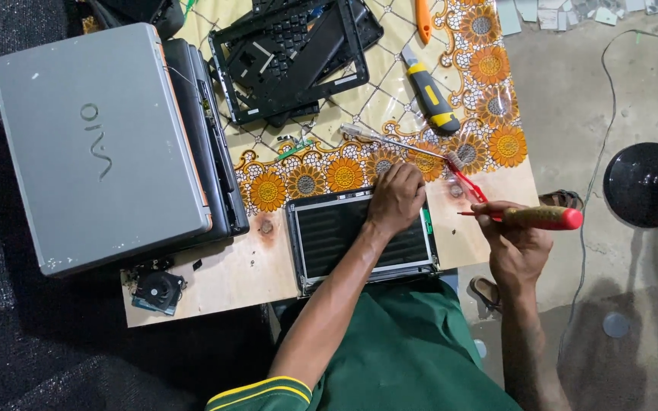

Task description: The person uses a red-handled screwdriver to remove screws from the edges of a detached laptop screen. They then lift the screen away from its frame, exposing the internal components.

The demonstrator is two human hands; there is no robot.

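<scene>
My left hand (396, 199) lies palm down on the far edge of the small laptop screen panel (363, 242), fingers curled over its silvery rim, pressing rather than clasping anything. The panel is a flat rectangle with a dark, faintly ribbed face, and it sits at the near edge of the tabletop (245, 270), just in front of my green shirt (413, 350).

My right hand (515, 242) hangs off the tabletop's right near corner, fist closed around the screwdriver (531, 218). Its handle is a smooth, rounded red cylinder with a dull orange middle; a thin metal shank points left toward the panel.

Just beyond that shank lies a toothbrush (466, 181) with a red handle, and beside it a slim metal rod (390, 141) slanting across the flowered plastic cloth (489, 65). Farther back rests a chunky utility knife (430, 97), grey with yellow bands.

At the left edge a closed grey laptop (93, 144), matte and rounded at the corners, is stacked on a darker one (215, 144). Black plastic laptop shells (291, 57), hollow and angular, lie toward the far edge. A small round cooling fan (158, 291) sits at the near left corner on bare pale wood.
</scene>
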